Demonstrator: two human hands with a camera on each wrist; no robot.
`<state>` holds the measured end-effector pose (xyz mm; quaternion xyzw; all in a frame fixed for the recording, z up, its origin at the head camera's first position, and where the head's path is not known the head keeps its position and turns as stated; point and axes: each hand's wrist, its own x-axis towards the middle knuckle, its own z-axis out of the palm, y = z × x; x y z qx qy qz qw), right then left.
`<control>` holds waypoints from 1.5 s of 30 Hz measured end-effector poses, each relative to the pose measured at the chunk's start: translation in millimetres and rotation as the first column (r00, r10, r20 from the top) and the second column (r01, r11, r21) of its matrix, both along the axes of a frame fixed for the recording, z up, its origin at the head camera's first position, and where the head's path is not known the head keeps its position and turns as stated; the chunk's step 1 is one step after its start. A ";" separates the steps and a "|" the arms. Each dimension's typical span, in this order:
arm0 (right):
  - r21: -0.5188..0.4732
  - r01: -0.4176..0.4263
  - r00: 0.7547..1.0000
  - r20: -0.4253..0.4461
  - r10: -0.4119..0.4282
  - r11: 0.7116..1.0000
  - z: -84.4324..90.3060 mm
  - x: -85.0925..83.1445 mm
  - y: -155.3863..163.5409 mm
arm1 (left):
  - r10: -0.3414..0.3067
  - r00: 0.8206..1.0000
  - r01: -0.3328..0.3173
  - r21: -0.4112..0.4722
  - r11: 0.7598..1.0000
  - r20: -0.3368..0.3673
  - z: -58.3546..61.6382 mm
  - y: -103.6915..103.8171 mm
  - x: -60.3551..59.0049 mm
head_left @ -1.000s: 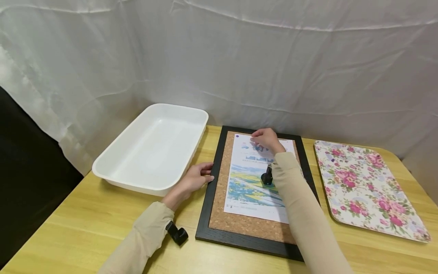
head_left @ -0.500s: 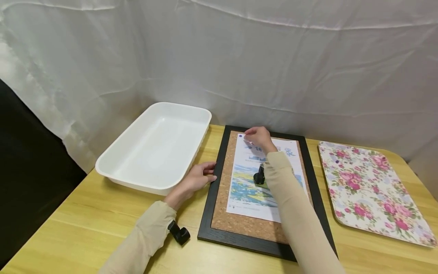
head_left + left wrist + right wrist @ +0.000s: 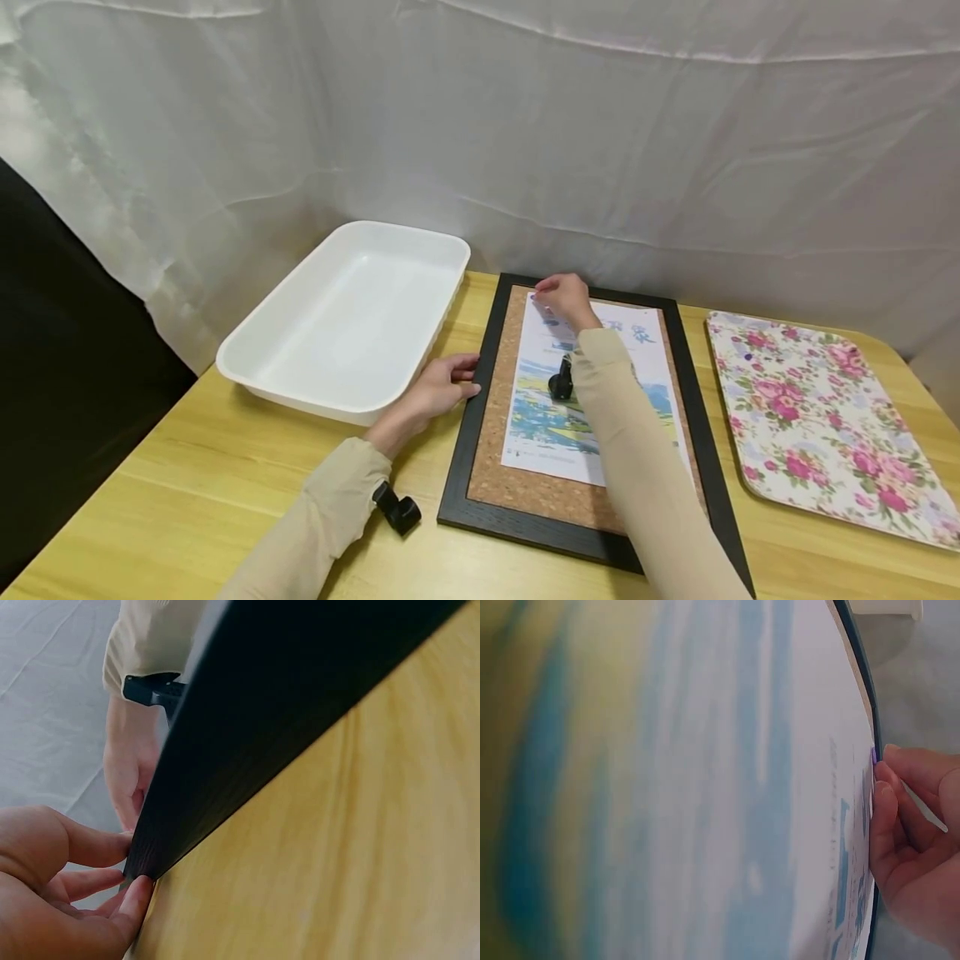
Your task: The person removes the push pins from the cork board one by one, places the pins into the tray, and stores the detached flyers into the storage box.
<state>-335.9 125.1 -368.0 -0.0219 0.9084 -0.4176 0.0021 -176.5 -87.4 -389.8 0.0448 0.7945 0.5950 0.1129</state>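
A black-framed cork board (image 3: 457, 454) lies flat on the wooden table (image 3: 225, 492), with a printed paper sheet (image 3: 555, 417) on the cork. My right hand (image 3: 558, 296) is at the sheet's far left corner. In the right wrist view its fingertips (image 3: 881, 776) pinch a small purple pin (image 3: 873, 756) at the edge of the paper (image 3: 705, 787). My left hand (image 3: 438, 387) rests with straight fingers against the frame's left edge. The left wrist view shows those fingers (image 3: 135, 892) touching the dark frame (image 3: 285, 697).
A deep white plastic tray (image 3: 300, 400) stands left of the board, close to my left hand. A flat floral tray (image 3: 810, 400) lies to the right, with a small purple dot (image 3: 747, 357) on it. White cloth hangs behind the table.
My right hand slid left along the top of the sheet to its far left corner and now covers the purple pin seen there before. The left hand stayed on the frame.
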 end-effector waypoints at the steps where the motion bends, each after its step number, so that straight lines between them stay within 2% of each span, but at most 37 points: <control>1: 0.002 0.002 1.000 0.001 -0.002 1.000 -0.4 -0.4 -1.2 | 0.000 1.000 0.000 -0.002 1.000 0.001 0.1 -0.3 0.1; 8: 0.072 0.001 1.000 -0.004 -0.001 0.997 -1.9 -1.3 -11.0 | 0.006 1.000 -0.006 0.001 1.000 0.005 1.3 -2.7 1.1; 17: 0.108 -0.020 1.000 -0.012 0.021 0.994 -5.2 -5.1 -9.4 | 0.013 1.000 -0.013 0.013 1.000 0.013 0.2 -0.8 0.9; 32: 0.094 0.047 0.999 -0.007 -0.046 0.994 -2.2 -4.7 -3.2 | -0.009 1.000 0.009 0.016 1.000 0.005 -0.6 5.9 -1.5; 45: 0.108 0.029 1.000 0.002 -0.030 0.994 -0.5 -3.5 -6.7 | -0.001 1.000 0.001 0.005 1.000 0.004 -0.6 3.6 -1.1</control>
